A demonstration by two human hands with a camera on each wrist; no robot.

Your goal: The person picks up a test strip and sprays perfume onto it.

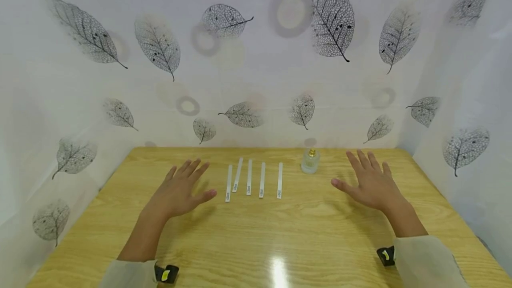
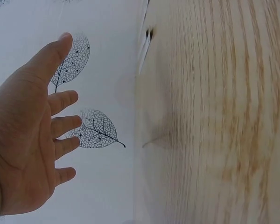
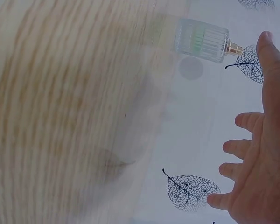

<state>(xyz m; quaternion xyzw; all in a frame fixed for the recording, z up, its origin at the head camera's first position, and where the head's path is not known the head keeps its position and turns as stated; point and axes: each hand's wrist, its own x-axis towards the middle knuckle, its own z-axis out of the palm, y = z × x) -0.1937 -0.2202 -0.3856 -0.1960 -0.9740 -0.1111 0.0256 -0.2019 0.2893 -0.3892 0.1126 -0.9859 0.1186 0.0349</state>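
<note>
My left hand [image 1: 178, 192] hovers over the left part of the table, fingers spread and holding nothing. Just right of its thumb lie several white paper test strips [image 1: 249, 178], roughly side by side, each with small dark print at its near end. My right hand [image 1: 370, 183] is likewise spread and holds nothing, above the right part of the table. A ribbed clear glass perfume bottle [image 1: 310, 162] with a gold spray neck stands upright left of the right hand, apart from it. In the right wrist view the bottle [image 3: 203, 41] appears beyond the thumb.
The wooden table [image 1: 304, 234] has a light grain and a bright reflection near its front. A pale leaf-printed sheet [image 1: 256, 70] hangs behind it and along both sides. Each sleeve cuff carries a small black device [image 1: 166, 274].
</note>
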